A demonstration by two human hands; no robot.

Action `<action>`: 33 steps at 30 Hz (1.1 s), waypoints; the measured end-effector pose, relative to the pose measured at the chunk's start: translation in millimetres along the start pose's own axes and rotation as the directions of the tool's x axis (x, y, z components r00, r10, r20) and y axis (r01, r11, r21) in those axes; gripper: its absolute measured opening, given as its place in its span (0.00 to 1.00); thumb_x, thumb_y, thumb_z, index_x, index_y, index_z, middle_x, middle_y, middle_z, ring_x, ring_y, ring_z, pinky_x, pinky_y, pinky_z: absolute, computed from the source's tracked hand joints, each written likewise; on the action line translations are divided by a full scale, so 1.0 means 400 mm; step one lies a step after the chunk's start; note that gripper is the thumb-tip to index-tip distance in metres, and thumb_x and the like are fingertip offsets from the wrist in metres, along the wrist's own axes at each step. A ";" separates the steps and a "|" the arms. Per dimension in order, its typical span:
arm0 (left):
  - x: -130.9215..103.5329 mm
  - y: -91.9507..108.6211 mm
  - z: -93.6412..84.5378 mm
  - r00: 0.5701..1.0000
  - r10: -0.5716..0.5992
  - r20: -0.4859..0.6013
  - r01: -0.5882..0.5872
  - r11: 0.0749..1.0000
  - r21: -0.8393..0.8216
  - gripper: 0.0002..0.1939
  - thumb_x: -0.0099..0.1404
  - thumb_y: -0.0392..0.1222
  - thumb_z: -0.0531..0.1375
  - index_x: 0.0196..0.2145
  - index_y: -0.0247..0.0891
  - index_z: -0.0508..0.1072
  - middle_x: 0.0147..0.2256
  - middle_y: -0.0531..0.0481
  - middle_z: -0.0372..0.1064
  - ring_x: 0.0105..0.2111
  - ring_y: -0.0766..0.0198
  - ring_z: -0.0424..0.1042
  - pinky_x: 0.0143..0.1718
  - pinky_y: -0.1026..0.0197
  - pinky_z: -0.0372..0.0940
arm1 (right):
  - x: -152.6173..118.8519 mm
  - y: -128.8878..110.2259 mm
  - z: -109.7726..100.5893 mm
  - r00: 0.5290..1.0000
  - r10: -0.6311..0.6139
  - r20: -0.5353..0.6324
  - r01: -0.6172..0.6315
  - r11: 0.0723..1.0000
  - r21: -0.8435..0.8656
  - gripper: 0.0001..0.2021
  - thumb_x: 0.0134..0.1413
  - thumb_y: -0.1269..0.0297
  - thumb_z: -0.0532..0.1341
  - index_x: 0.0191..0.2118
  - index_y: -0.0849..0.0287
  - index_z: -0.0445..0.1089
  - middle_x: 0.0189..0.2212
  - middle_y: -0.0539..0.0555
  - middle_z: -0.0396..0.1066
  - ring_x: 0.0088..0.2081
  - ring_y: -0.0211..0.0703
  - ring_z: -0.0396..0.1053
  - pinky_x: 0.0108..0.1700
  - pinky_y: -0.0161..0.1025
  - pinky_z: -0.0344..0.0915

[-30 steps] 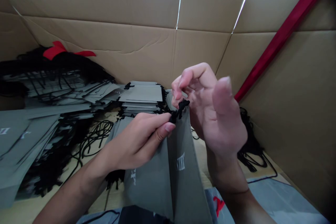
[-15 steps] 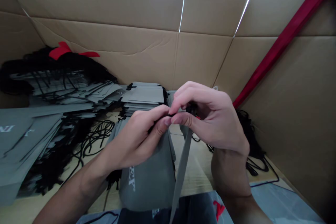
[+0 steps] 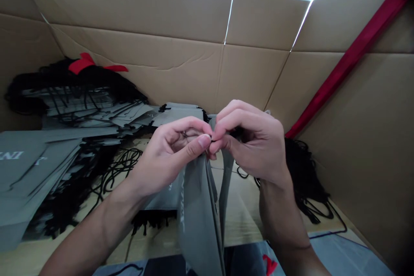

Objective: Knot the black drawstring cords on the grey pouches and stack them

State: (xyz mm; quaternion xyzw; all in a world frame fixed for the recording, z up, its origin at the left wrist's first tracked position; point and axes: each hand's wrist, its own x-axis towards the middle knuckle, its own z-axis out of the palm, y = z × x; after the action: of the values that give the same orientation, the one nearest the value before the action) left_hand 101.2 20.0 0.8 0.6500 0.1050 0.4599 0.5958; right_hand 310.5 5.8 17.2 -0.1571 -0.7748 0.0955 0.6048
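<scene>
1 tiny black cord end (image 3: pixel 212 139) sits pinched in the right hand (image 3: pixel 254 142); the left hand (image 3: pixel 166 153) nearly closes its fingertips, hold unclear. Best keep the grey, white-lettered flat pouch (image 3: pixel 196 215) steady.

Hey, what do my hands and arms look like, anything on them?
Your left hand and right hand are gloveless, and both forearms show no sleeves. There seems to be a thin ring on a left finger. A faint line crosses the right forearm; I can't tell whether it's a band.
</scene>
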 end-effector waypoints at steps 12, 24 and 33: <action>-0.007 0.006 0.016 0.998 -0.068 0.016 0.070 0.955 -0.287 0.06 0.69 0.36 0.80 0.38 0.37 0.87 0.32 0.52 0.87 0.29 0.68 0.86 0.35 0.70 0.83 | -0.010 0.010 0.039 0.998 0.055 0.004 -0.054 0.956 0.287 0.10 0.66 0.65 0.80 0.36 0.57 0.80 0.35 0.51 0.79 0.30 0.36 0.78 0.30 0.33 0.78; 0.001 0.007 0.008 0.997 -0.001 0.079 0.024 0.958 -0.285 0.04 0.72 0.32 0.77 0.41 0.36 0.87 0.36 0.51 0.86 0.33 0.67 0.87 0.39 0.69 0.84 | 0.003 -0.003 0.048 0.963 0.267 0.038 -0.256 0.863 0.436 0.20 0.61 0.49 0.82 0.34 0.56 0.77 0.28 0.48 0.76 0.24 0.36 0.74 0.26 0.33 0.78; 0.007 0.004 -0.001 0.992 -0.105 0.063 0.117 0.964 -0.239 0.06 0.73 0.35 0.77 0.42 0.34 0.84 0.37 0.45 0.89 0.34 0.64 0.88 0.41 0.67 0.82 | -0.006 -0.038 0.008 0.915 0.397 0.077 -0.379 0.776 0.504 0.24 0.65 0.37 0.75 0.47 0.54 0.80 0.38 0.51 0.73 0.30 0.40 0.75 0.30 0.38 0.81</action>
State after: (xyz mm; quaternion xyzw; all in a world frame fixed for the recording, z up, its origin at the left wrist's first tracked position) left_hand 101.9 21.7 3.5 0.5765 0.0696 0.4189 0.6981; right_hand 306.1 -9.0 19.4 -0.1497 -0.6624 0.4164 0.6045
